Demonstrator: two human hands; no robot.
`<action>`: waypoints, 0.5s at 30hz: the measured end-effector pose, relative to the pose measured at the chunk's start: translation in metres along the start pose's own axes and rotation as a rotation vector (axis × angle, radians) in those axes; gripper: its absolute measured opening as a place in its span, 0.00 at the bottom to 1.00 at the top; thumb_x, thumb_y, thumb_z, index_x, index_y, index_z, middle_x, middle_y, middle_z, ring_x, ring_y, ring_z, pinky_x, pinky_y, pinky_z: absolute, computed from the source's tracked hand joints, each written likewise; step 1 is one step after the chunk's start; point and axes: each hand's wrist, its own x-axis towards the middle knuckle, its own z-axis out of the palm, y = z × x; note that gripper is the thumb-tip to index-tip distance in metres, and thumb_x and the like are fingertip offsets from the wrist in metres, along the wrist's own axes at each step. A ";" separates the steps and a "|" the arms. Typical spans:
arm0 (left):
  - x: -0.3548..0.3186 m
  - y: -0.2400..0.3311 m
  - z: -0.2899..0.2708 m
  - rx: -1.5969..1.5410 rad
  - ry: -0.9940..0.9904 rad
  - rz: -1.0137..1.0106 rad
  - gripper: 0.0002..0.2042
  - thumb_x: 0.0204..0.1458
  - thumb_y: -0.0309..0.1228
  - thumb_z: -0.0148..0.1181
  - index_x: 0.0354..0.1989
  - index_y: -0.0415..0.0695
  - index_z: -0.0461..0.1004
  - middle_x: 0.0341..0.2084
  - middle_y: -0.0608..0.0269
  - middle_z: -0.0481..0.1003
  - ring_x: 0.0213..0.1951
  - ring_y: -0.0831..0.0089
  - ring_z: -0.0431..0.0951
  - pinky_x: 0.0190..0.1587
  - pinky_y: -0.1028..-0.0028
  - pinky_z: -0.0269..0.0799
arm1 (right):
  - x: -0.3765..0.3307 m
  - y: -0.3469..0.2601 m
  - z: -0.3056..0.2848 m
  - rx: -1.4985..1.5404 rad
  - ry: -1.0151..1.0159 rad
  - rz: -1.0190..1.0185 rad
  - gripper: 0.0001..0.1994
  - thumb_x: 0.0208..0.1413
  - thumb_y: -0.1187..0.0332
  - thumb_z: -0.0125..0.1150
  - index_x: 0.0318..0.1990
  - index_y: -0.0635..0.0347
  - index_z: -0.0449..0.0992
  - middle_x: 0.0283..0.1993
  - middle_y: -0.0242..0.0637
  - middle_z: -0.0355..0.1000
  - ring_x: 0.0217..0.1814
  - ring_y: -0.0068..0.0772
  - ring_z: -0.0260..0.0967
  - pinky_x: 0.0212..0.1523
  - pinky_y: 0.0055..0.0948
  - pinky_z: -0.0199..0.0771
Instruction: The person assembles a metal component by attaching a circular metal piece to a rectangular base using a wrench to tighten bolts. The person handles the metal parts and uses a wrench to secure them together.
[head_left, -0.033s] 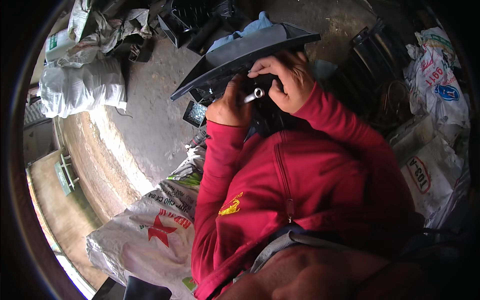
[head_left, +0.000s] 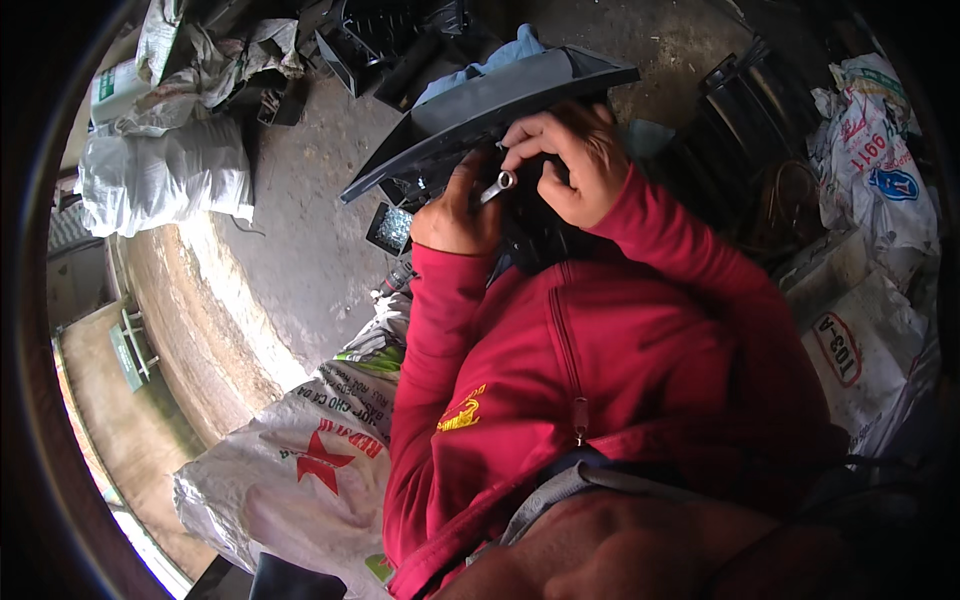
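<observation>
A wide dark grey plastic panel [head_left: 490,98] stands tilted beyond my hands, its underside facing me. My left hand [head_left: 458,215] is closed around a silver wrench [head_left: 498,187], whose ring end pokes out past the thumb. Opposite it, my right hand [head_left: 580,165] reaches in with bent fingers, the thumb standing apart. Its foremost fingertips are at a small shiny piece by the panel's underside, too small to name. Shadow and my hands hide most of the black parts below the panel.
Left of my left hand is a small black tray [head_left: 389,228] of shiny small hardware. A white printed sack [head_left: 290,450] lies at lower left, and more sacks [head_left: 880,160] are piled at right. Black molded parts [head_left: 750,120] stand at far right. Blue cloth [head_left: 490,62] shows behind the panel.
The wrench's ring end has shifted slightly left and up, and has turned a little. My right fingertips have moved slightly. The panel stays nearly in place.
</observation>
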 end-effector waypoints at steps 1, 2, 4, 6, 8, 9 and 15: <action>-0.001 0.000 -0.001 -0.057 0.032 -0.008 0.21 0.49 0.31 0.64 0.53 0.45 0.73 0.31 0.56 0.82 0.32 0.59 0.83 0.32 0.68 0.78 | 0.000 0.003 0.001 0.057 0.023 -0.026 0.23 0.39 0.77 0.55 0.48 0.50 0.70 0.43 0.20 0.79 0.45 0.35 0.70 0.47 0.38 0.61; -0.001 0.000 -0.001 -0.117 0.062 -0.017 0.21 0.49 0.31 0.64 0.53 0.45 0.73 0.31 0.56 0.82 0.32 0.59 0.83 0.32 0.68 0.78 | -0.001 0.006 0.003 0.036 0.056 -0.006 0.23 0.39 0.77 0.55 0.48 0.50 0.70 0.43 0.19 0.79 0.45 0.35 0.70 0.46 0.38 0.61; 0.002 0.002 -0.001 -0.080 0.044 0.023 0.21 0.49 0.32 0.64 0.53 0.50 0.74 0.30 0.58 0.81 0.30 0.60 0.83 0.30 0.67 0.77 | -0.002 0.009 0.008 -0.007 0.122 0.033 0.23 0.38 0.77 0.55 0.47 0.50 0.70 0.42 0.19 0.79 0.45 0.34 0.70 0.46 0.38 0.60; 0.004 -0.003 0.002 0.031 -0.022 0.070 0.19 0.51 0.34 0.62 0.54 0.54 0.74 0.26 0.58 0.80 0.25 0.58 0.81 0.26 0.65 0.75 | -0.001 -0.001 0.005 -0.100 0.041 0.052 0.23 0.38 0.77 0.55 0.47 0.50 0.70 0.40 0.20 0.79 0.46 0.34 0.70 0.46 0.38 0.60; 0.003 -0.011 0.004 0.004 0.046 0.065 0.19 0.49 0.32 0.63 0.52 0.53 0.75 0.28 0.59 0.81 0.28 0.60 0.82 0.28 0.66 0.76 | -0.002 0.001 0.006 -0.082 0.031 0.050 0.24 0.38 0.77 0.55 0.48 0.49 0.70 0.40 0.20 0.80 0.47 0.34 0.69 0.47 0.37 0.60; 0.003 -0.014 0.001 0.004 0.054 0.054 0.19 0.49 0.32 0.64 0.52 0.52 0.75 0.29 0.60 0.81 0.30 0.61 0.83 0.30 0.67 0.76 | -0.001 0.002 0.004 -0.057 0.006 0.053 0.23 0.39 0.76 0.57 0.48 0.48 0.70 0.40 0.17 0.79 0.48 0.33 0.69 0.47 0.37 0.59; 0.006 -0.004 -0.006 0.073 -0.017 0.009 0.18 0.48 0.32 0.62 0.50 0.55 0.76 0.27 0.57 0.80 0.28 0.56 0.81 0.29 0.62 0.76 | 0.002 0.000 0.011 -0.117 0.032 0.061 0.27 0.38 0.66 0.71 0.49 0.40 0.70 0.40 0.13 0.75 0.48 0.28 0.67 0.47 0.38 0.57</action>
